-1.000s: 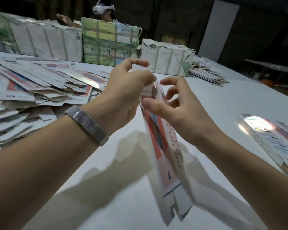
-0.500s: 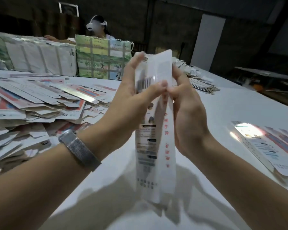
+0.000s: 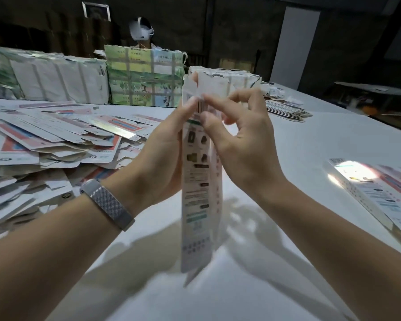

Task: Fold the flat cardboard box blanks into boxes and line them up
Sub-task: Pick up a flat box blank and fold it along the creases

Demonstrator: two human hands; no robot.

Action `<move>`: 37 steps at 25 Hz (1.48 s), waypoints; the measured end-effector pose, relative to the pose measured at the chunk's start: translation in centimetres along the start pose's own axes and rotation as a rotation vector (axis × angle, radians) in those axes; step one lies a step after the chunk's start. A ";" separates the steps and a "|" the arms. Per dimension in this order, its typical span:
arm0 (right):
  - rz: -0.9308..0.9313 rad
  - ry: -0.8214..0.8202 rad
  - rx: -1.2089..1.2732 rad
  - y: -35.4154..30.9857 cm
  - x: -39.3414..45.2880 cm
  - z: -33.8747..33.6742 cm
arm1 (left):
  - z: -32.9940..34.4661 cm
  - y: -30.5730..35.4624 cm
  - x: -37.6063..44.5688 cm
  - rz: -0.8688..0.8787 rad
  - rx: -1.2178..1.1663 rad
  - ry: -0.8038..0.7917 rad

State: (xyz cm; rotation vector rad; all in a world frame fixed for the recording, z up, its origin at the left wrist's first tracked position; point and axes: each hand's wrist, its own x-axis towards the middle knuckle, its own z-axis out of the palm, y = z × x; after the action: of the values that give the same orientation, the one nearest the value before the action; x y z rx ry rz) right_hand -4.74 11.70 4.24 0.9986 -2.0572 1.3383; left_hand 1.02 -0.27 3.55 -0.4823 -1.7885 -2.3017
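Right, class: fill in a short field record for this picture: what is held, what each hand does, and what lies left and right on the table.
held item: box blank, upright, above table
left hand: grips blank's left edge
right hand: fingers pinch the top
table left: pile of flat blanks
table right: finished boxes

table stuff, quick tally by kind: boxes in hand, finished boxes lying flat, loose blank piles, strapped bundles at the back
Box being folded, held upright by the left hand and right hand: 1
Finished box lying at right: 1
Pile of loose blanks at left: 1
Strapped bundles, white, green, white: 3
Total: 6
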 end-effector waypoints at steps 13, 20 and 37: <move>-0.016 -0.086 0.028 -0.5 0.0 -1.4 | 0.2 0.4 -0.8 0.047 0.190 0.038; 0.055 -0.336 0.107 0.3 1.7 -3.3 | 1.0 0.8 -1.1 -0.003 0.319 0.021; 0.113 -0.033 0.643 0.4 0.5 -1.7 | 2.2 0.1 -0.4 0.018 0.090 0.244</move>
State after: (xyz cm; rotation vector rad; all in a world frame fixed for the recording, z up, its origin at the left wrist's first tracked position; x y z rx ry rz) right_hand -5.30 13.22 5.07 1.1663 -1.7475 2.1269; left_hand 1.73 1.82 3.93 -0.1921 -1.7509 -2.1494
